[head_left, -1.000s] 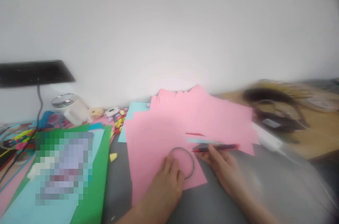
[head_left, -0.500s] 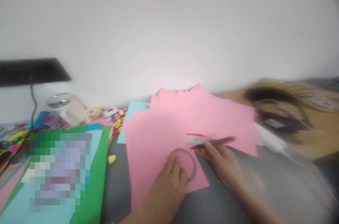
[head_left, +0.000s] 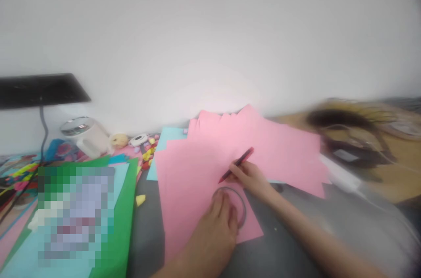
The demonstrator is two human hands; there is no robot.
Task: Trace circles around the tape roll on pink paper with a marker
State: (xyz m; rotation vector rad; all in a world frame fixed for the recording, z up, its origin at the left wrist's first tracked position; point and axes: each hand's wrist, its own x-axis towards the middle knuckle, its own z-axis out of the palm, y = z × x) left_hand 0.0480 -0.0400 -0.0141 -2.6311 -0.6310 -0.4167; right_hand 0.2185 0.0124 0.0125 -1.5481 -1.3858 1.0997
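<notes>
My left hand [head_left: 222,221] presses a thin grey ring [head_left: 244,208] down onto a sheet of pink paper [head_left: 187,190]. Its fingers lie close together over the ring's left side, and pink paper shows through the middle. Just above the ring, my right hand [head_left: 251,177] is closed around a dark pen with red ends [head_left: 241,162]. The pen slants, its tip pointing down and left, close to the ring's upper edge. Whether the tip touches the paper I cannot tell.
More pink sheets [head_left: 279,151] spread behind, against the wall. Left are green paper [head_left: 130,208], a light blue sheet [head_left: 118,177], a white mug [head_left: 92,135] and a dark panel [head_left: 42,89]. A white power strip [head_left: 342,175] and dark headband-like object [head_left: 348,120] lie right.
My right hand has moved left and up with the pen, from beside the ring to above it, and the pen stands steeper. My left hand stays on the ring.
</notes>
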